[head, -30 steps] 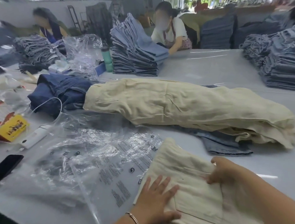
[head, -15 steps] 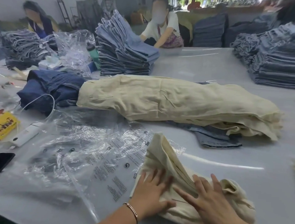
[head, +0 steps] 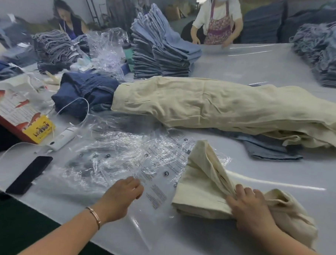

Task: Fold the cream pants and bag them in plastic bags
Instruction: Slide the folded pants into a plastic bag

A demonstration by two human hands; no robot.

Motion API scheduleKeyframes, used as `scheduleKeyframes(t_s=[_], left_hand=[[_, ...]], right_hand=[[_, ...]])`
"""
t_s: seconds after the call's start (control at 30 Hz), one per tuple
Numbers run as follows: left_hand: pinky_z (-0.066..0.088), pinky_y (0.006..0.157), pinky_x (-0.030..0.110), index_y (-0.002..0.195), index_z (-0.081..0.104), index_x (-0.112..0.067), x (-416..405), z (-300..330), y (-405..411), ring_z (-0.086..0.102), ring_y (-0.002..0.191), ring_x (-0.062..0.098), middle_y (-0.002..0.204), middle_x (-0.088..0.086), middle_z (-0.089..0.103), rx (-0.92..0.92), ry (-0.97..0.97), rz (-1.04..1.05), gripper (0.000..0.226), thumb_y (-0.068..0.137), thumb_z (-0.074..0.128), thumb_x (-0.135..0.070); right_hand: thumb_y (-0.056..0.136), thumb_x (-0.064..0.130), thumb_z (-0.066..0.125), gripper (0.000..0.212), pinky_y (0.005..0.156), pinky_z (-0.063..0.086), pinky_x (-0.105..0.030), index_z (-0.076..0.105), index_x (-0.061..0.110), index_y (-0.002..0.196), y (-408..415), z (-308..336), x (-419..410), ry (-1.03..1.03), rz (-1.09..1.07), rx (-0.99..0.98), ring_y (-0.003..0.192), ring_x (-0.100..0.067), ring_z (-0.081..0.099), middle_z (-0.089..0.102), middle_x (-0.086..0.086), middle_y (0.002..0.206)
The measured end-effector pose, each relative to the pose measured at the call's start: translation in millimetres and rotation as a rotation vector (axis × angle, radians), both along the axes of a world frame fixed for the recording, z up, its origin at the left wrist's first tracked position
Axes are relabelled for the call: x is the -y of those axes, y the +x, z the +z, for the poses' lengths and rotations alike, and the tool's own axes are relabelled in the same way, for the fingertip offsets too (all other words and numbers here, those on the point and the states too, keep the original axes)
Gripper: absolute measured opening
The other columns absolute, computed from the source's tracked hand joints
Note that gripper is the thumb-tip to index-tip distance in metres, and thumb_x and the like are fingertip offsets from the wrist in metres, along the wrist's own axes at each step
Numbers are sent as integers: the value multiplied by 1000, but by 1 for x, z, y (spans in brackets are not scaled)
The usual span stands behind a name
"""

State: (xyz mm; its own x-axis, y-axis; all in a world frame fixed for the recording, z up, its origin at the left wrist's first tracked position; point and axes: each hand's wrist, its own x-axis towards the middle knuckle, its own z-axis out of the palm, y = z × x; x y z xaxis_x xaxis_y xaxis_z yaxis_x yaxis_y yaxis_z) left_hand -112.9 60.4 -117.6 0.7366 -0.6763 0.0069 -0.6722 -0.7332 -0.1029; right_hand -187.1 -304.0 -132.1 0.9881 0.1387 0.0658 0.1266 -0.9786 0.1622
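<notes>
Pressing down on the folded cream pants [head: 214, 189], the person's right hand [head: 250, 208] lies flat with its fingers spread and fairly straight, gripping nothing, and I judge it is there to stop the bundle from springing open; one fold stands up in a peak at the far end, so the fold looks loose. The bundle sits on the near part of the grey table [head: 262, 60], its left edge just over the plastic bags [head: 123, 164] spread beside it, which seems a handy place for sliding it in. The left hand [head: 122, 194] is on the nearest sheet of plastic with its fingers curled downward; whether it pinches the film or only rests on it, I cannot tell. It looks to be feeling for a bag's mouth. Further back lies a long heap of unfolded cream pants [head: 222, 106], within reach for the next turn, with a dark phone [head: 29, 174] and a white charger [head: 63, 139] off to the left.
</notes>
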Motion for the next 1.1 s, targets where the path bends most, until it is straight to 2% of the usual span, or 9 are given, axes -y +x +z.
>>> scheduleKeyframes(t_s=[0.17, 0.23, 0.33, 0.43, 0.47, 0.6, 0.77, 0.93, 1.1], left_hand=[[55, 79, 26, 82, 66, -31, -29, -6, -2, 66, 88, 15, 93, -6, 65, 25, 198, -95, 54, 36, 84, -11], [55, 69, 23, 71, 66, -27, -24, -3, 3, 65, 76, 15, 81, -7, 65, 28, 221, -106, 41, 39, 87, -11], [45, 47, 17, 57, 63, -26, -14, 5, 12, 59, 56, 9, 59, -11, 59, -9, 227, -79, 31, 47, 90, -15], [52, 60, 21, 86, 72, -27, -10, 21, 29, 66, 72, 8, 82, -11, 70, -38, 143, 81, 6, 83, 71, -22], [54, 69, 26, 96, 72, -25, -10, 30, 37, 67, 79, 11, 90, -8, 71, -57, 76, 198, 15, 92, 59, -20], [53, 62, 30, 65, 66, -17, -13, 73, 75, 66, 50, 6, 65, -1, 70, -123, -496, 632, 26, 89, 64, -24], [45, 53, 33, 51, 51, -12, 31, 128, 97, 58, 46, 20, 48, 4, 58, 100, -582, 641, 50, 78, 73, -48], [40, 57, 27, 56, 49, -17, 171, 110, 55, 49, 51, 11, 57, -1, 56, -377, -319, 128, 55, 88, 50, -61], [42, 55, 26, 72, 48, -16, 264, 52, 14, 50, 52, 14, 67, 2, 53, -889, -310, 76, 34, 102, 40, -30]], right_hand=[[16, 10, 76, 44, 41, 44, -35, 65, 14, 58, 1, 9, 4, -1, 38, -39, 47, -32, 53, 57, -13, 65], [25, 15, 78, 45, 47, 48, -37, 68, 15, 69, 2, 16, 3, -25, 50, -56, 56, -32, 58, 59, -12, 74], [69, 23, 58, 44, 80, 41, -36, 56, 23, 113, 8, 16, 13, -18, -14, -115, 102, -27, 54, 50, -5, 115], [81, 32, 53, 33, 80, 40, -31, 54, 27, 114, 14, 26, 30, 147, -143, -72, 104, -20, 52, 48, 1, 113], [83, 36, 55, 30, 75, 41, -31, 56, 26, 112, 15, 31, 37, 196, -185, -33, 100, -20, 54, 49, 1, 109], [84, 31, 62, 21, 60, 34, -31, 64, 17, 100, 10, 51, 66, 465, -406, 105, 77, -28, 54, 48, -3, 86], [83, 26, 67, 10, 60, 38, -35, 64, 18, 85, -4, 69, 101, 643, -576, 207, 73, -33, 54, 54, -7, 82], [82, 22, 66, 11, 60, 42, -37, 57, 22, 76, -22, 88, 122, 827, -601, 357, 68, -26, 53, 59, -5, 78], [76, 13, 70, 30, 65, 41, -33, 57, 39, 77, -47, 110, 129, 1021, -524, 421, 79, -18, 59, 63, 12, 81]])
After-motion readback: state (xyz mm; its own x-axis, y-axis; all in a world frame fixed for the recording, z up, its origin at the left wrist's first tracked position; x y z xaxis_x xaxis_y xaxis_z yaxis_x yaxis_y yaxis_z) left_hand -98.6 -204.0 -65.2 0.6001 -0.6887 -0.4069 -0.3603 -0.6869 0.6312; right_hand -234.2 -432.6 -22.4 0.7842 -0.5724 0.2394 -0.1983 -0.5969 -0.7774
